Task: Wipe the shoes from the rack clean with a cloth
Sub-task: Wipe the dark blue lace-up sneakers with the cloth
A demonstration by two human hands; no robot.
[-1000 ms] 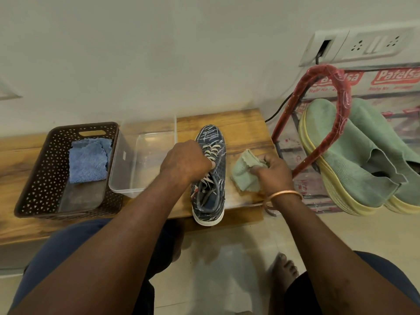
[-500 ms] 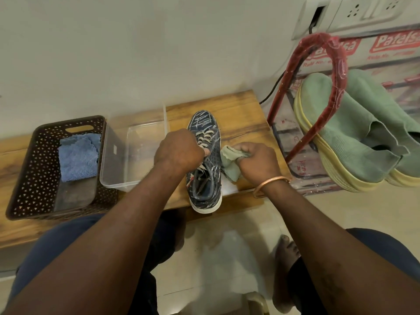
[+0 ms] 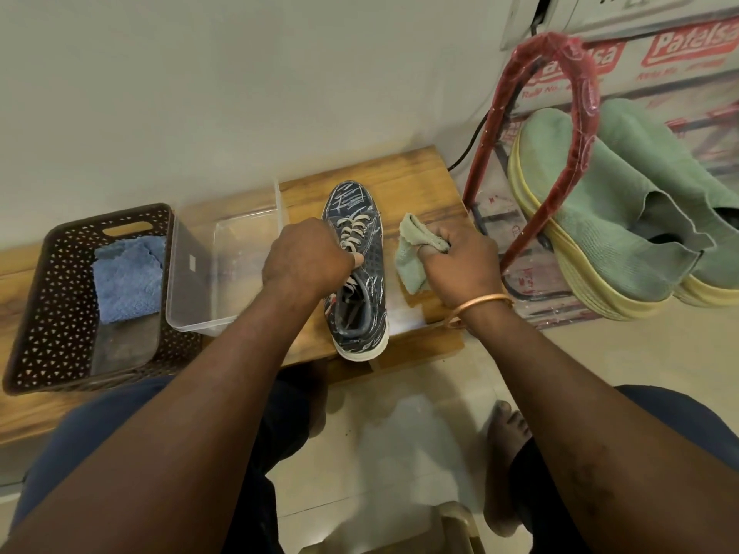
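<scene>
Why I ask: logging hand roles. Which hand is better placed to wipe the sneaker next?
Probably right: the right hand grips the green cloth beside the sneaker, while the left hand holds it at the laces.

Navy sneaker (image 3: 362, 229) (pale scribbles), green cloth (image 3: 412, 257), brown basket (image 3: 60, 297), blue towel (image 3: 128, 279).

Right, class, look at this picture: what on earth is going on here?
A person seated at a wooden bench is cleaning a shoe. The left hand holds a dark sneaker at its laces, and the right hand grips a green cloth just beside it. On the left sit a basket holding a blue cloth and a clear tub. Green shoes wait at the red rack.
</scene>
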